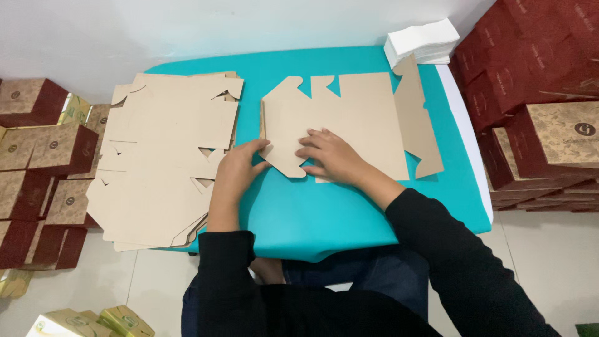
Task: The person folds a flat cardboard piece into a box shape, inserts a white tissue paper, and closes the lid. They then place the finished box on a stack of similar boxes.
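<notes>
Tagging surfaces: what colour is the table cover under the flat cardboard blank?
Teal table cover, plain, no pattern; clearest in the head view.

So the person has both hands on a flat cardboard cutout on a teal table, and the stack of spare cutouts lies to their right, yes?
Not quite. The head view shows the stack lying to the person's left, not their right. The rest holds: the left hand and the right hand both rest on a flat cardboard cutout on the teal table.
</notes>
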